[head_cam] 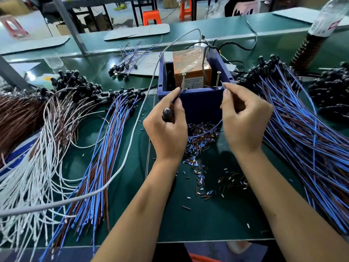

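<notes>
– At the near wall of the blue box (200,104), what have we got?
– Our left hand (166,129) pinches the brown wire (177,95) by its end beside the left screw (183,81), with the black holder (167,114) tucked under its curled fingers.
– And our right hand (243,121)?
– It pinches the blue wire (224,85) at its tip beside the right screw (218,79). The wire sags before the box, over the scraps (200,140).
</notes>
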`<state>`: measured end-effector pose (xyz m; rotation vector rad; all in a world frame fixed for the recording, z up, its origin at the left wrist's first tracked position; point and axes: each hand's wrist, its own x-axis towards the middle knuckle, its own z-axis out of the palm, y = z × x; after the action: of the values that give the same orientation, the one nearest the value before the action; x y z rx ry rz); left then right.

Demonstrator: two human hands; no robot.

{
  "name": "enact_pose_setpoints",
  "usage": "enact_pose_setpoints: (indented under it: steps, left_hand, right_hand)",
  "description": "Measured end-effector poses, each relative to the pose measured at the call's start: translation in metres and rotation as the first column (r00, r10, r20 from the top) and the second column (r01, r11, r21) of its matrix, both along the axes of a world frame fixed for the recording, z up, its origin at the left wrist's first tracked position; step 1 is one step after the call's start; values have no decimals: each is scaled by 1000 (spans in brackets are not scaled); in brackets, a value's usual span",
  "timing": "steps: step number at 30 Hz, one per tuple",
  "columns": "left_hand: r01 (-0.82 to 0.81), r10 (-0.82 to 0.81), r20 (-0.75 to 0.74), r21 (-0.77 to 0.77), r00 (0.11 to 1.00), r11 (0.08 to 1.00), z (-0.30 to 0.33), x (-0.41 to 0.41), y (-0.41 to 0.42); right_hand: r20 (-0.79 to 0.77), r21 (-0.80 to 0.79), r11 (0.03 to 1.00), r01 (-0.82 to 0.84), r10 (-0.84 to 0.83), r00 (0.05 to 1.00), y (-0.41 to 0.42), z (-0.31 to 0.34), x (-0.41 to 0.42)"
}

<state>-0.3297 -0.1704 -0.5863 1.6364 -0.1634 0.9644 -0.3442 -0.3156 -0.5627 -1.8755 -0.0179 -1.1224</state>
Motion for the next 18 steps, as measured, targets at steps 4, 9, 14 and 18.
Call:
enact_pose_setpoints:
  steps: [4,9,14,18]
  left_hand:
    - [-31,31,-22,-3,999,1000,1,-3,0]
    - [-31,31,-18,-10,999,999,3,-6,-1]
    - [-45,45,-25,4,999,999,4,-7,0]
    - [-11,11,-3,39,1000,999,4,-8,-1]
  right_hand:
    - [28,-61,998,-9,11,1000,1,0,-1]
    - [28,-83,997,-11,14,1000,0,1,1]
    - [29,-81,997,-8,11,1000,2,2,1]
    - [33,-94,996,4,-1,999,3,4,-1]
